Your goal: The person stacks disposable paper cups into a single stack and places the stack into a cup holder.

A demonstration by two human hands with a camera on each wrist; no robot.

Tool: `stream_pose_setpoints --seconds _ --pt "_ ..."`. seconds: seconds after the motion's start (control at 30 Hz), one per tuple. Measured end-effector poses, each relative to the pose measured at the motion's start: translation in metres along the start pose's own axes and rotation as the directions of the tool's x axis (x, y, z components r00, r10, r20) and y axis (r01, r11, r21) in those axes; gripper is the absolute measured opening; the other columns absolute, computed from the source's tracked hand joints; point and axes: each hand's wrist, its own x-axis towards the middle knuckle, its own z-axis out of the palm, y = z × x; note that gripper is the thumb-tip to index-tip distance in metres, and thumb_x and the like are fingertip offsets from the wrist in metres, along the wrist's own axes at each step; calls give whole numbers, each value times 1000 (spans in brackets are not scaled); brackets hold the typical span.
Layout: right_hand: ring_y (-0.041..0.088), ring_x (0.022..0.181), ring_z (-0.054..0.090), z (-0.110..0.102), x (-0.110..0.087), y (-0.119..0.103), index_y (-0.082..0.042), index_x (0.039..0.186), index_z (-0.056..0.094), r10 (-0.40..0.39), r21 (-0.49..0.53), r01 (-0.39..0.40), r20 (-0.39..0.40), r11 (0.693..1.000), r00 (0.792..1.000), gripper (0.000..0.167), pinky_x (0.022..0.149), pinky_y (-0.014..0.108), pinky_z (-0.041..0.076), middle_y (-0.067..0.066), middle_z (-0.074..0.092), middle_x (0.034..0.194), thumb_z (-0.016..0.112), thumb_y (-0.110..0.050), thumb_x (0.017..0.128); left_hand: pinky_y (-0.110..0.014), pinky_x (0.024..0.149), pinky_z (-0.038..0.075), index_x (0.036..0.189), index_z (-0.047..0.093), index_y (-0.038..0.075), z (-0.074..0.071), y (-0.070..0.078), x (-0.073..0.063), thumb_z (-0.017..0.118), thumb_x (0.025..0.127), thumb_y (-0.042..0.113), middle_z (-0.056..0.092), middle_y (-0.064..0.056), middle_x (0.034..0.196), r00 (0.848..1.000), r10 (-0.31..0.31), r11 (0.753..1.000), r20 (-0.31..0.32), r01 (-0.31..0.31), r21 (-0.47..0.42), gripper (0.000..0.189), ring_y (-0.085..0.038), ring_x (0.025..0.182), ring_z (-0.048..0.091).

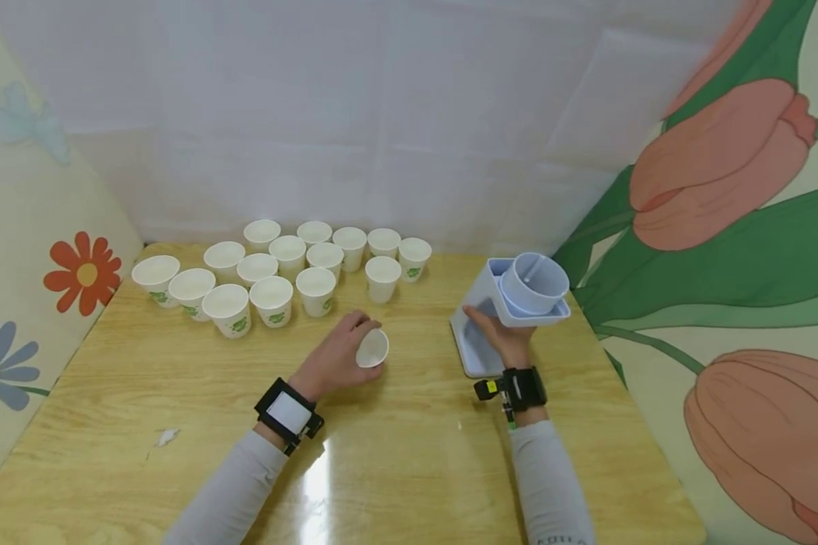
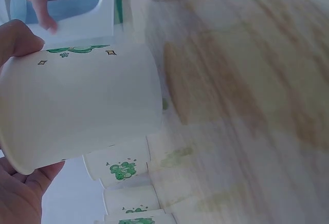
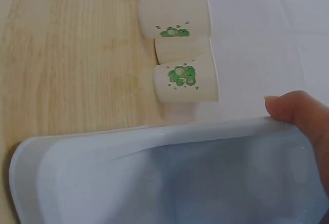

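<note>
In my left hand (image 1: 344,352) I hold a white paper cup (image 1: 373,348) by its sides, mouth up, over the wooden table. The left wrist view shows this cup (image 2: 85,113) large, with a green print and finger and thumb on opposite sides. My right hand (image 1: 507,337) grips a pale blue plastic stand (image 1: 477,352) with a hollow front and a round holder (image 1: 535,281) on top. The right thumb lies over the stand's side edge in the right wrist view; the other fingers are mostly hidden there.
Several paper cups (image 1: 226,304) stand upright in loose rows at the table's back left. One cup (image 1: 415,253) ends the back row nearest the stand. A white cloth (image 1: 382,113) hangs behind, and flower-painted panels (image 1: 722,265) flank both sides.
</note>
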Motion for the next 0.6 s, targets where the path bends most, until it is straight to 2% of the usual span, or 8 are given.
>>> stream_pose_setpoints --seconds 0.07,0.1,0.17,0.23,0.3,0.4,0.5,0.6 --pt "25 126 45 4 -5 5 0 146 36 -89 -42 86 -78 995 993 94 112 46 35 17 48 141 88 -26 72 -43 92 54 125 63 0 1 0 -2 89 74 19 56 -12 118 1000 -5 1000 2 5 -10 61 -25 106 57" --pt "26 126 48 6 -8 7 0 147 38 -140 -95 128 -129 987 982 99 111 43 36 16 50 141 92 -23 67 -43 93 54 125 63 0 2 -1 -3 89 74 19 56 -12 119 1000 -9 1000 7 9 -14 61 -25 106 57" --pt "27 127 51 9 -12 12 0 147 40 -234 -137 207 -218 969 948 105 110 39 38 15 54 142 96 -15 60 -43 93 54 125 63 -1 3 -1 -3 89 75 18 56 -12 119 1000 -5 1000 13 6 -22 60 -25 107 58" --pt "26 128 52 11 -15 16 -3 148 42 -297 -178 256 -267 950 917 108 111 35 37 13 55 143 98 -13 56 -43 94 53 125 63 -2 4 -2 -3 88 75 17 56 -13 119 1000 -2 1000 17 2 -30 60 -26 107 57" --pt "26 128 53 13 -17 20 -6 148 44 -315 -176 273 -291 946 903 108 111 35 36 11 56 143 98 -14 55 -43 94 53 125 63 -2 4 -3 -4 88 75 17 57 -13 119 1000 0 999 20 1 -33 59 -26 107 58" --pt "28 130 49 15 -19 23 -10 149 44 -280 -172 239 -288 956 916 108 110 42 32 12 52 146 98 -19 56 -42 94 53 126 63 -2 3 -5 -4 87 76 17 57 -13 119 999 -7 999 31 8 -31 59 -26 107 58" --pt "35 131 44 18 -19 24 -10 149 44 -250 -199 203 -249 959 936 105 107 53 28 17 47 148 98 -24 59 -41 93 54 127 62 -2 2 -7 -4 86 77 18 57 -13 120 999 -17 999 36 18 -28 59 -26 107 58" --pt "40 131 41 17 -21 25 -9 148 45 -225 -233 174 -213 957 951 100 104 59 26 20 45 149 96 -27 63 -43 93 54 129 61 -3 3 -7 -5 86 77 17 57 -14 122 999 -22 999 33 24 -46 61 -28 108 59"
